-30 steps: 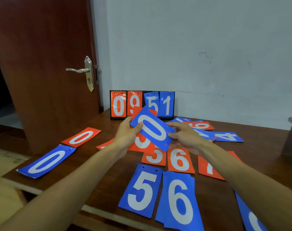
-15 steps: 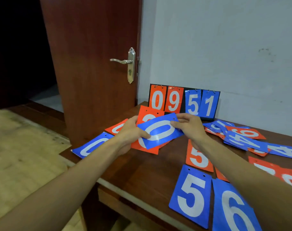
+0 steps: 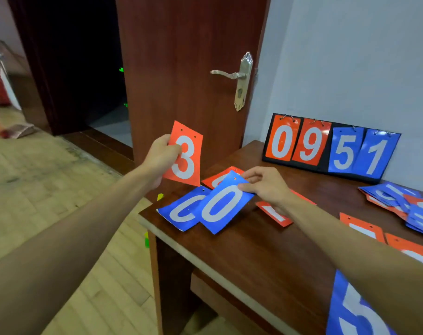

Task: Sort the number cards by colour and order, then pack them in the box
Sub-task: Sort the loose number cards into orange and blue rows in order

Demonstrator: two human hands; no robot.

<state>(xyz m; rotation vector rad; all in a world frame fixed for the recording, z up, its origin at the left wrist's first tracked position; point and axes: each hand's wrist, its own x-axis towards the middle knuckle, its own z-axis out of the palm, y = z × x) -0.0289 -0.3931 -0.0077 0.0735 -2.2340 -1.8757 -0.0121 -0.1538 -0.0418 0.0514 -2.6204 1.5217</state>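
We've split pair: left hand (image 3: 160, 157) now pinches red 3 card (image 3: 184, 156) aloft; right hand (image 3: 266, 187) lays blue 0 card (image 3: 223, 203) onto other blue 0 (image 3: 181, 210). Blue zeros grouping started.

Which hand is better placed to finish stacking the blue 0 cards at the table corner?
Right. The right hand already pinches the upper blue 0 card, which overlaps the other blue 0 card. The left hand is occupied, its grip holding the orange 3 card up beyond the table edge.

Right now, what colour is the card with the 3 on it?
Orange-red with a white numeral; the 3 card, held up in the left hand, shows clearly in the head view.
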